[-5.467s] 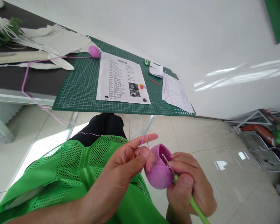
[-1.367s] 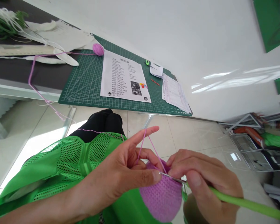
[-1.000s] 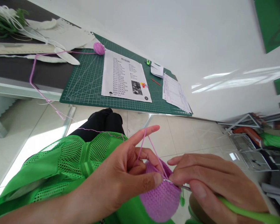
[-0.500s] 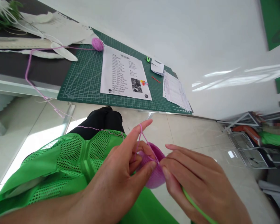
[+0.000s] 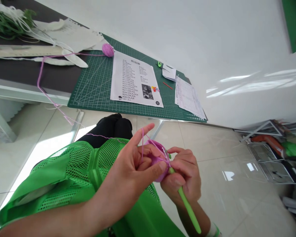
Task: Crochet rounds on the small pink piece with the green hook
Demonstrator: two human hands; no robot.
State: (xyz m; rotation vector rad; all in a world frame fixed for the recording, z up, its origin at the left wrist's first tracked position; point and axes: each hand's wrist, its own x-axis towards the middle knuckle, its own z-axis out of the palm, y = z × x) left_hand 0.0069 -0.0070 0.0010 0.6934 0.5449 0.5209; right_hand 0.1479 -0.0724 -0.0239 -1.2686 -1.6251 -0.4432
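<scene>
My left hand pinches a pink crocheted piece between thumb and fingers. Its index finger points up, with a strand of pink yarn looped over it and running down to the stitches. A crochet hook with a green handle has its metal tip at the edge of the piece. My right hand is closed around the hook near the work, its fingers curled by the piece, and the handle slants down across it. Part of the piece is hidden behind my fingers.
A pink yarn ball sits on a green cutting mat beside a printed pattern sheet. Small scissors, a red stick and papers lie farther right. Green and white cords are at the far left.
My right hand has turned and drawn in closer to the piece, so the hook's handle now shows in front of it. My left index finger has shifted slightly left. The view has moved slightly.
</scene>
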